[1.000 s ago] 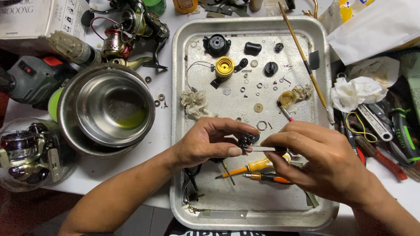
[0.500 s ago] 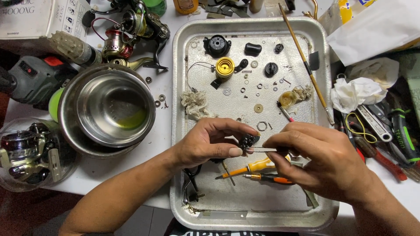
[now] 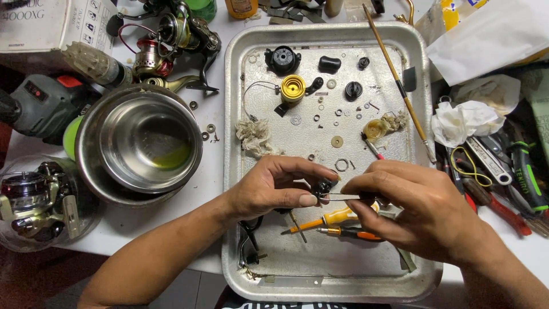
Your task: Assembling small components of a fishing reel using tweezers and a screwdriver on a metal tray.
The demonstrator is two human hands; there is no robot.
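Over the near half of a metal tray (image 3: 243, 114) the two hands meet. The left hand (image 3: 269, 191) comes in from the near left, its fingers curled narrow, pinching a small black part (image 3: 323, 186) between thumb and fingertips. The right hand (image 3: 412, 209) comes in from the near right, its fingers likewise closed tight on a thin metal tool (image 3: 343, 195), which lies almost level and points left, its tip at or just beside the black part; whether it touches cannot be told. The part is held a little above the tray floor, roughly at the tray's middle line.

Just under the hands, on the tray, lie a yellow-handled screwdriver (image 3: 326, 219) and an orange-handled screwdriver (image 3: 349, 233), side by side with their tips to the left. Farther off on the tray are a yellow spool (image 3: 293, 88), a round black cap (image 3: 282, 59), several small washers and rings, a crumpled scrap of tissue (image 3: 251, 136), and a long thin brush (image 3: 397, 86) leaning along the right rim.

Left of the tray on the tabletop stands a steel bowl (image 3: 140, 143) with a little yellowish liquid in it. Beyond it rests a fishing reel (image 3: 171, 40), and at the near left edge another reel sits in a clear container (image 3: 34, 200). Right of the tray lie crumpled white paper (image 3: 463, 120) and a pile of hand tools (image 3: 503, 171).
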